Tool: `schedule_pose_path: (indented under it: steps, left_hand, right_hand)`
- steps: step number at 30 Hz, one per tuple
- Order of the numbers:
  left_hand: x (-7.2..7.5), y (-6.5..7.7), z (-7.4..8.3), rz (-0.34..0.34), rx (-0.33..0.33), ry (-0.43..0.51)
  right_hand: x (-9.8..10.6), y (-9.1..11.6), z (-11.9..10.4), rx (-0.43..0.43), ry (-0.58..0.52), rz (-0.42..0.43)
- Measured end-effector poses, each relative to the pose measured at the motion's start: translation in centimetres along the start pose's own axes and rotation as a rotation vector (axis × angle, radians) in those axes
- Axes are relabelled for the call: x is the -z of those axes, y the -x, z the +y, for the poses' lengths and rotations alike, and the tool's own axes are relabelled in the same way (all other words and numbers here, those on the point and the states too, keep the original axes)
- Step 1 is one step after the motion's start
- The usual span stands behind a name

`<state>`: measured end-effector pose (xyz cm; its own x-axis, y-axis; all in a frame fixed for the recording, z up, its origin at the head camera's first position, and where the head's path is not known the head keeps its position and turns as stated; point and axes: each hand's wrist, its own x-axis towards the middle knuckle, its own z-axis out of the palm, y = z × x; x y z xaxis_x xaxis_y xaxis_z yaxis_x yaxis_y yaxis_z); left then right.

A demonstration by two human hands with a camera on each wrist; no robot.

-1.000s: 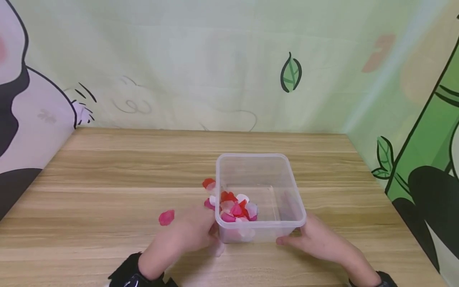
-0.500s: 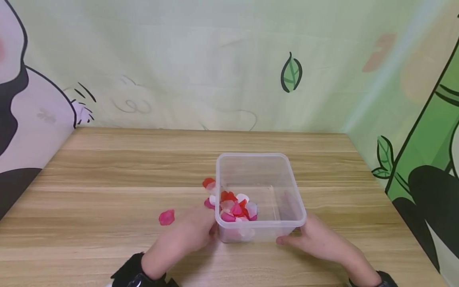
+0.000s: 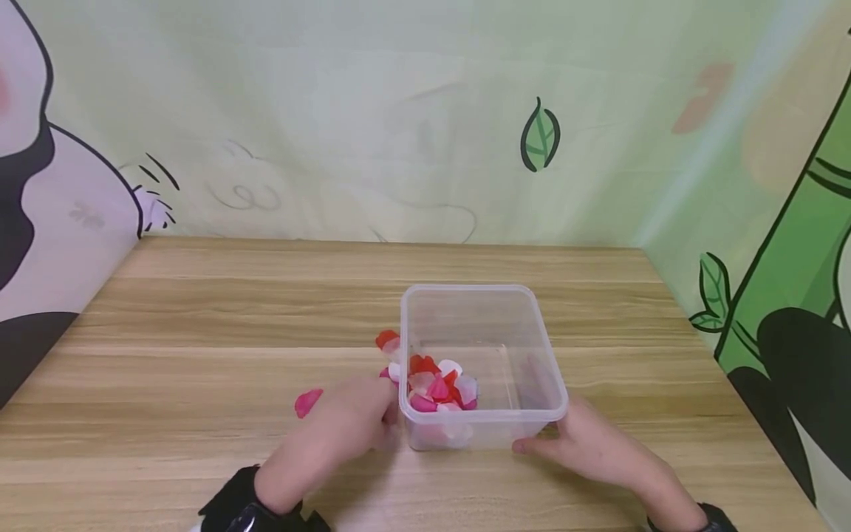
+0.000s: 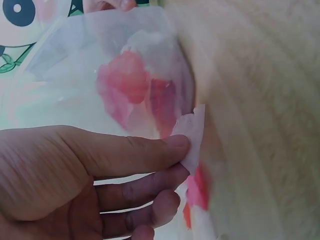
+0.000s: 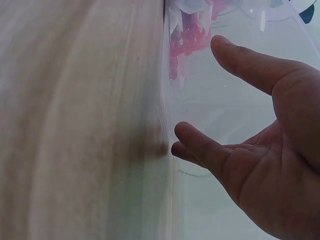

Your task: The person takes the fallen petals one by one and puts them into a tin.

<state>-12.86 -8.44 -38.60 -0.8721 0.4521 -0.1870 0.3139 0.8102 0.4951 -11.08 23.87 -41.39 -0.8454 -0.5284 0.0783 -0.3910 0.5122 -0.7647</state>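
Observation:
A clear plastic box (image 3: 485, 415) stands on the wooden table with a heap of red, pink and white petals (image 3: 439, 386) in its left half. My left hand (image 3: 349, 414) is beside the box's left wall. In the left wrist view its thumb and forefinger pinch a pale pink petal (image 4: 192, 132); the head view hides this petal. My right hand (image 3: 588, 443) rests against the box's right side, thumb at the near corner. Its fingers look extended and spread in the right wrist view.
Several loose petals (image 3: 387, 340) lie along the box's left side, partly hidden by my left hand. A single deep pink petal (image 3: 308, 403) is on the table (image 3: 233, 310) farther left. A printed cloth (image 3: 332, 133) hangs behind the table.
A pale petal showing below my left hand a second ago is out of sight in the head view. That hand has drawn slightly left from the box. The box and right hand are still.

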Motion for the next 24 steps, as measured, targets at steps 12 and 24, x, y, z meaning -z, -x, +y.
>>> schedule_pose_path:
  steps: [12, 24]
  left_hand:
    - [3.8, 0.7, -0.3, 0.277, -0.035, -0.082]
    - [4.9, 1.6, 0.8, 0.818, -0.294, -0.054]
  right_hand:
    - [-0.1, 0.0, -0.1, 0.000, 0.002, 0.003]
    - [0.0, 0.0, -0.1, 0.013, 0.000, 0.002]
